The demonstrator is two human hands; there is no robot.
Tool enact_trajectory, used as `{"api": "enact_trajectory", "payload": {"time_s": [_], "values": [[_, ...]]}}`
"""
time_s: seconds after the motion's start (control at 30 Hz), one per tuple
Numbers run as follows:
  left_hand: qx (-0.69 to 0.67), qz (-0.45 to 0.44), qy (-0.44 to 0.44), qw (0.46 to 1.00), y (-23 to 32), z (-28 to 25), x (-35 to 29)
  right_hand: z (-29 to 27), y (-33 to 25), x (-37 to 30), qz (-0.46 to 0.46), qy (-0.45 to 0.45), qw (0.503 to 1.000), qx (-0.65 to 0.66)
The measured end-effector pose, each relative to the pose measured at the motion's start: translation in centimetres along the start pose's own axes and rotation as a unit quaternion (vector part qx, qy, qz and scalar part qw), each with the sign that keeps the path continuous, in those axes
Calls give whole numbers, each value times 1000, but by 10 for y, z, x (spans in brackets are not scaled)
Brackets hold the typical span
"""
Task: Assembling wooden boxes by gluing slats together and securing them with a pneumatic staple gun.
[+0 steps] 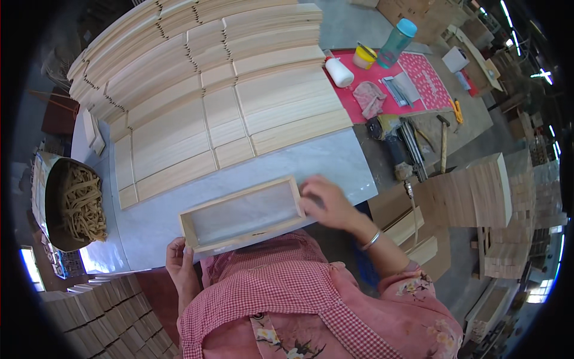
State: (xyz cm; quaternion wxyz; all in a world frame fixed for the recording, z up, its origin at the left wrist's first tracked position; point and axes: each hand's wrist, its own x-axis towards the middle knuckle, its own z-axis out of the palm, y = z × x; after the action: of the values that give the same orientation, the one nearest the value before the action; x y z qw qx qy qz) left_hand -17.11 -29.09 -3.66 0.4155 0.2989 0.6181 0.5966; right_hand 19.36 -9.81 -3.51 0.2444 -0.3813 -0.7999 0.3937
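Observation:
A shallow rectangular wooden frame [248,234] of pale boards lies at the front edge of the grey-white tabletop, tilted slightly up to the right. The tabletop shows through its middle. At its near left corner my left hand [181,263] grips the wood between thumb and fingers. My right hand [327,203], with a bracelet at the wrist, is closed against the right end board. Those fingers are curled and a little blurred. Beyond the frame lie stacked rows of grooved pale wooden boards [287,90].
A bin [43,197] of tan strips stands at the left. On the right are a pink mat [347,102], a teal bottle [397,45], a white bottle [339,73], a cloth [369,99], a nail gun [394,146] with a hose, and a hammer [443,143]. Stacked wood [478,191] stands beyond.

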Motion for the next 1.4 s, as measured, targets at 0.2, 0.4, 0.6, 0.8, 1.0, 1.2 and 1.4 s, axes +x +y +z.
{"api": "enact_trajectory", "payload": {"time_s": [0.2, 0.4, 0.6, 0.8, 1.0, 1.2, 1.4], "values": [[51, 19, -3, 999, -7, -2, 6, -135, 99, 87, 27, 304, 901, -310], [54, 26, 25, 998, -3, 7, 2, -194, 147, 132, 299, 138, 835, -442], [96, 21, 43, 994, -3, 15, -12, -188, 152, 186, 236, 229, 876, -353], [449, 268, 52, 850, 6, 33, -13, -160, 146, 221, 343, 210, 863, -304], [514, 315, -40, 797, 9, 44, -12, -164, 181, 227, 297, 335, 873, -193], [547, 332, -119, 759, -1, 59, -1, -166, 169, 228, 268, 440, 851, -102], [541, 340, -138, 757, 3, 63, 2, -154, 122, 197, 236, 544, 790, 156]]}}
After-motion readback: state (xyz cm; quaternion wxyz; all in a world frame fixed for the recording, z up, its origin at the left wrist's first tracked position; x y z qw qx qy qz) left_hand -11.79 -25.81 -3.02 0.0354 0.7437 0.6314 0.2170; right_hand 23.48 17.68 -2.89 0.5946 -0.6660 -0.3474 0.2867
